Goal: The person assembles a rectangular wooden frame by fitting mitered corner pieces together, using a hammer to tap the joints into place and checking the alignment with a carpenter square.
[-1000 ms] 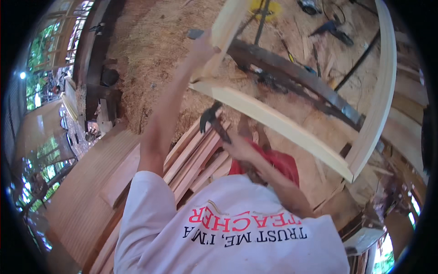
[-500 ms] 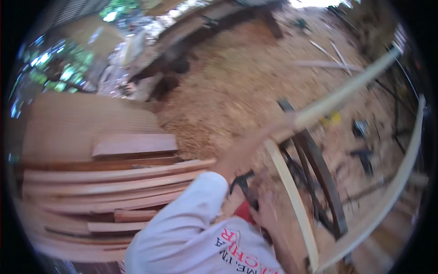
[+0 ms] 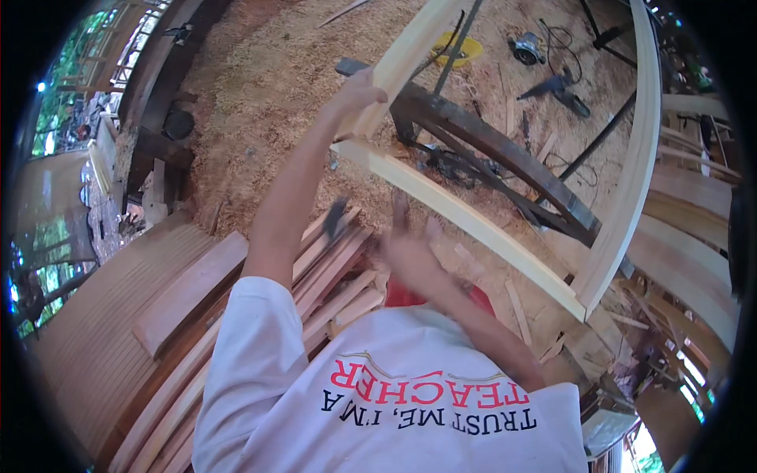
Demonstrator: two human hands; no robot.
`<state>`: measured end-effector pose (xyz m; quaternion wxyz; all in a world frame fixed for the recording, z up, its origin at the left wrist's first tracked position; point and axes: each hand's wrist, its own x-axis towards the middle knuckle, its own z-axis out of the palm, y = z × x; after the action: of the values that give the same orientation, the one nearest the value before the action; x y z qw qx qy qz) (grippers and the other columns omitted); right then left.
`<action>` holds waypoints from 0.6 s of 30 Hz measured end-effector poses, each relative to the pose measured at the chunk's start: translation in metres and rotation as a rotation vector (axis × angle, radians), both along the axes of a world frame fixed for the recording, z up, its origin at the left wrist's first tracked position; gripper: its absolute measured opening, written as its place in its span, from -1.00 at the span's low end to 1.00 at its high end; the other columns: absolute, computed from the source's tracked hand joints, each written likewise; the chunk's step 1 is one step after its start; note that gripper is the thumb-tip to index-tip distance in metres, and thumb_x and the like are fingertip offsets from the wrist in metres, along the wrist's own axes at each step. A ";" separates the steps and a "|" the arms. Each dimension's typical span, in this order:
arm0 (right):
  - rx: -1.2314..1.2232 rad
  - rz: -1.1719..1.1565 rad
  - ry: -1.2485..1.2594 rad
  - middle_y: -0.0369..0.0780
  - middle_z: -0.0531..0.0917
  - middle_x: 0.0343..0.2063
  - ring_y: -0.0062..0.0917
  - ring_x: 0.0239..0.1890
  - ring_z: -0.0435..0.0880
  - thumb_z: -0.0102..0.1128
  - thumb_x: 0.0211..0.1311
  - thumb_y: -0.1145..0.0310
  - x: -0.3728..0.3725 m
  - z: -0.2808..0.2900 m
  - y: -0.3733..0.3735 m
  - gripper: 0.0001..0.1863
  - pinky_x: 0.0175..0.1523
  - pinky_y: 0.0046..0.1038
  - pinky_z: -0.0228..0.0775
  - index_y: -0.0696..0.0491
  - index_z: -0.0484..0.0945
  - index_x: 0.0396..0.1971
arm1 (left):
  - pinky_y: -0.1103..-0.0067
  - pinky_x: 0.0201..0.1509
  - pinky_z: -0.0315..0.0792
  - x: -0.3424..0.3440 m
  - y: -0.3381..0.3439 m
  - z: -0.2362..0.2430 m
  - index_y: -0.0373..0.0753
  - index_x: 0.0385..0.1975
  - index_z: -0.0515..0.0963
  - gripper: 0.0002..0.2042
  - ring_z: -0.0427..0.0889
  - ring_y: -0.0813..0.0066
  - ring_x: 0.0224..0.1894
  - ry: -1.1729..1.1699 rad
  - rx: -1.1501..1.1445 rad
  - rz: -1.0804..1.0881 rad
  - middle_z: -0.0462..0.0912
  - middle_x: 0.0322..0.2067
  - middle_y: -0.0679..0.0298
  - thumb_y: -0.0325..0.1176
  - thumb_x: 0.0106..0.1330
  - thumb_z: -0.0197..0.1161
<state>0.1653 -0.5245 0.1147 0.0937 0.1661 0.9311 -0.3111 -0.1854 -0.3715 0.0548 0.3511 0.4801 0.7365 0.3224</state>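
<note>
My left hand (image 3: pixel 364 96) is closed around a long pale board of a wooden frame (image 3: pixel 461 211), close to the corner where a crosspiece meets it. The frame lies across a dark wooden trestle (image 3: pixel 505 150). Below that corner, my right hand (image 3: pixel 408 254) is blurred, apparently gripping a hammer (image 3: pixel 335 218). The dark, smeared hammer head is left of the hand, apart from the frame; the handle barely shows. A second long board (image 3: pixel 631 197) forms the frame's right side, joined to the crosspiece at its lower end.
Reddish boards (image 3: pixel 193 370) are stacked at lower left, beside a corrugated sheet (image 3: pixel 102 315). An angle grinder (image 3: pixel 527 49), a dark power drill (image 3: pixel 558 93) and a yellow object (image 3: pixel 459 49) lie on the shaving-covered ground. More planks (image 3: pixel 682 260) stand at right.
The view has turned, so the frame appears shifted left. My right hand has moved forward toward the crosspiece, the hammer head swinging out left. My left hand still holds the frame.
</note>
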 end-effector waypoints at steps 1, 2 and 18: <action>0.067 -0.139 -0.090 0.02 0.70 -0.43 -0.14 -0.42 0.76 0.21 0.20 0.31 -0.005 0.007 0.025 -0.74 -0.40 -0.13 0.59 0.18 0.50 -0.22 | 0.43 0.17 0.46 0.003 0.000 0.004 -0.27 0.17 0.49 -0.35 0.61 0.31 0.00 -0.034 -0.009 0.009 0.69 -0.07 0.14 -0.39 -0.08 0.38; -0.016 -0.340 -0.191 0.03 0.70 -0.41 -0.15 -0.41 0.77 0.23 0.20 0.30 -0.010 0.020 0.042 -0.72 -0.40 -0.14 0.60 0.17 0.49 -0.20 | 0.43 0.16 0.46 0.003 0.001 0.009 -0.28 0.16 0.49 -0.35 0.62 0.31 -0.01 -0.058 -0.010 0.024 0.69 -0.08 0.14 -0.38 -0.07 0.38; 0.157 -0.429 -0.134 -0.12 0.70 -0.52 -0.15 -0.42 0.75 0.29 0.18 0.11 -0.006 -0.004 0.030 -0.65 -0.29 -0.06 0.61 0.03 0.60 -0.16 | 0.43 0.17 0.45 0.012 0.004 0.038 -0.27 0.20 0.47 -0.31 0.61 0.28 0.05 -0.068 0.000 0.021 0.69 -0.04 0.12 -0.35 -0.07 0.42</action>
<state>0.1598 -0.4941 0.1104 0.0739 0.3872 0.8874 -0.2390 -0.1733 -0.3677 0.0925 0.3724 0.4612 0.7291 0.3421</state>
